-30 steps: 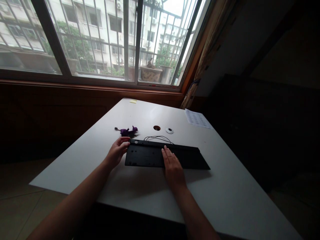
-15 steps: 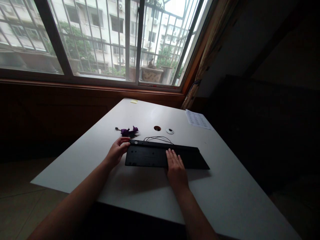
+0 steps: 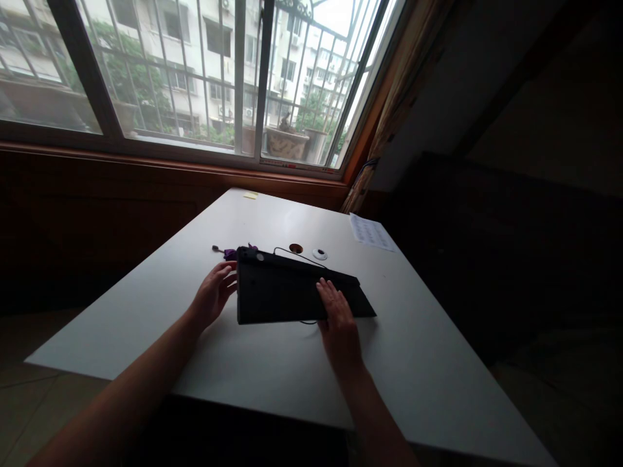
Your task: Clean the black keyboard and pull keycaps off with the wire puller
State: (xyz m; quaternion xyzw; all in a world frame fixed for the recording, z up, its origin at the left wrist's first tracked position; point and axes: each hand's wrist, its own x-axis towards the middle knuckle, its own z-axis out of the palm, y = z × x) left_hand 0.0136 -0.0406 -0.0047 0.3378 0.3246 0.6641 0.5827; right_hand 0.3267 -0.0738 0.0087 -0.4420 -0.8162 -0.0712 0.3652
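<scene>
A black keyboard (image 3: 287, 288) is tilted above the white table, its underside towards me and its left end raised. My right hand (image 3: 338, 318) grips its lower long edge right of the middle, fingers laid over the underside and thumb mostly hidden behind. At the left end is my left hand (image 3: 213, 295), loosely open with fingers apart; its fingertips reach the keyboard's side edge, and whether they press on it I cannot tell. A thin black cable (image 3: 296, 255) loops behind the keyboard. Partly hidden past its upper left corner lies a purple bundle (image 3: 230, 254) with a small dark plug-like end.
The white table (image 3: 272, 370) has a round hole (image 3: 295, 248) with a white ring cover (image 3: 320, 254) beside it. A printed sheet (image 3: 372, 232) lies at the far right edge, a yellow note (image 3: 250, 195) at the far left corner. Behind stands a barred window (image 3: 195, 84).
The keyboard's left end has risen and tilted up, now covering more of the purple bundle. My left thumb has come off its corner. My right hand keeps its hold. The view has shifted slightly.
</scene>
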